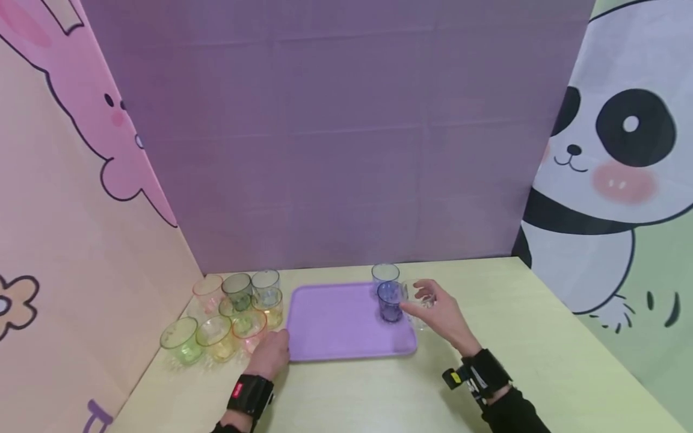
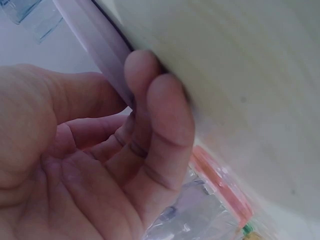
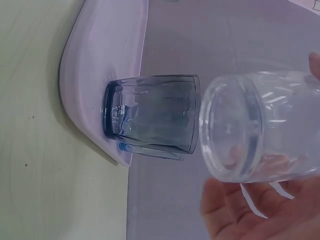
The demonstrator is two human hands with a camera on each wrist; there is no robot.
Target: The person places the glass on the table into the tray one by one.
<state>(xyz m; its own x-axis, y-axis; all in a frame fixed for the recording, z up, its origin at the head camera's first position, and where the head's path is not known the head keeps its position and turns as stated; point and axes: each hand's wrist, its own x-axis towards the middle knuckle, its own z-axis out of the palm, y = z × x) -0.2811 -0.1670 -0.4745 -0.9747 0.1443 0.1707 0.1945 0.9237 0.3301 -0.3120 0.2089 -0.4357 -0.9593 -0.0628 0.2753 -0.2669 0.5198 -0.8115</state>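
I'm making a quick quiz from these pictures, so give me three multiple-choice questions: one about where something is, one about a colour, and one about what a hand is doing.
1. Where does the blue cup stand?
A. on the tray's right part
B. among the cups at the left
C. on the bare table

2. What colour is the tray?
A. green
B. purple
C. orange

3. What is the right hand doing?
A. lying flat on the table
B. holding a clear cup
C. gripping the tray

Answers: 1 A, the head view shows it inside the tray's right rim; 2 B, the tray is plainly lilac; 3 B, the right wrist view shows fingers round a clear cup.
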